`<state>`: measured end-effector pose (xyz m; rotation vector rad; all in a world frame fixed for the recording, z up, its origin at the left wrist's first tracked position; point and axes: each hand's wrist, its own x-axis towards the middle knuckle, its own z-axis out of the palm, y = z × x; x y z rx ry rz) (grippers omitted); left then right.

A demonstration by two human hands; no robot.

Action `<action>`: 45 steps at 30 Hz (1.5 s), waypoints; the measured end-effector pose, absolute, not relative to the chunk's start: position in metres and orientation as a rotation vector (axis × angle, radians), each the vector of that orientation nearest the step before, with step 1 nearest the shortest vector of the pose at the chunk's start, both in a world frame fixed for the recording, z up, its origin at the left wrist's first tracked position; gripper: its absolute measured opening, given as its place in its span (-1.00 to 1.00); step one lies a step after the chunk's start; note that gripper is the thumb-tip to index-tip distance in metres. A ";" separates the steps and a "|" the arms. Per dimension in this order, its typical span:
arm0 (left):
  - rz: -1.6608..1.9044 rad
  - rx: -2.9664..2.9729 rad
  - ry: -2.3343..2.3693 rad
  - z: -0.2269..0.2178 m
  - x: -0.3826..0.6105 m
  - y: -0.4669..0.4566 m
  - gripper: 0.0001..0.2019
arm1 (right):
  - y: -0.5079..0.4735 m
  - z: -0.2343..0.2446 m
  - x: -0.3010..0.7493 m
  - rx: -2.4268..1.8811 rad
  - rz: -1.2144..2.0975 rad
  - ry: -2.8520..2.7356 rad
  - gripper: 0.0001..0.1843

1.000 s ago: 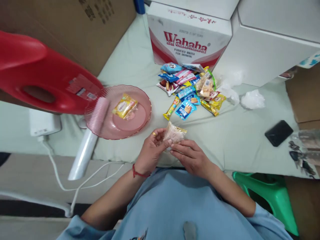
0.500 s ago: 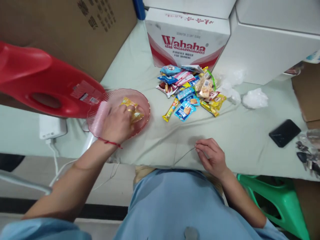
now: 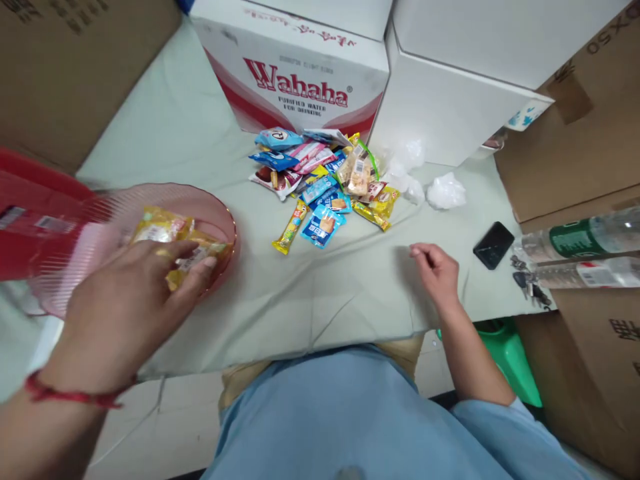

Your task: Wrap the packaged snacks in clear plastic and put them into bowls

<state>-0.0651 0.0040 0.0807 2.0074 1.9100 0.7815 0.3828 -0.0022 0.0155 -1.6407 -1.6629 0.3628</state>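
My left hand [image 3: 123,300] is over the pink ribbed clear bowl [image 3: 220,200] on the left, its thumb and fingers apart. Beneath its fingertips, yellow snack packets [image 3: 159,225] lie in the bowl; the hand hides part of them. My right hand [image 3: 436,272] hovers at the table's front right, fingers curled in loosely, with nothing seen in them. Between the hands and farther back is a pile of wrapped snacks. A yellow stick packet [image 3: 291,228] and a blue biscuit packet [image 3: 323,227] lie at its near edge.
A Wahaba-style white and red water carton printed "Wahaha" [image 3: 300,73] stands behind the pile. Crumpled clear plastic [image 3: 447,191] lies right of it. A black phone [image 3: 493,245], keys [image 3: 533,290] and plastic bottles [image 3: 590,237] are at right. A red jug [image 3: 35,207] stands left.
My view has swung right. My left hand has come up off the yellow packets and its fingers have spread. My right hand has moved a little away from my body, its fingers more curled.
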 end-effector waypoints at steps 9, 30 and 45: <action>0.751 2.134 1.651 0.038 0.003 -0.069 -0.60 | 0.151 0.034 0.399 -1.814 0.026 -1.637 -0.71; 1.034 1.163 1.366 0.004 0.079 -0.017 -0.64 | 0.029 0.020 0.296 -1.351 1.292 -0.813 -0.50; 1.122 1.467 1.147 -0.014 0.115 0.024 -0.89 | 0.012 0.006 0.274 -1.370 1.259 -1.167 -0.60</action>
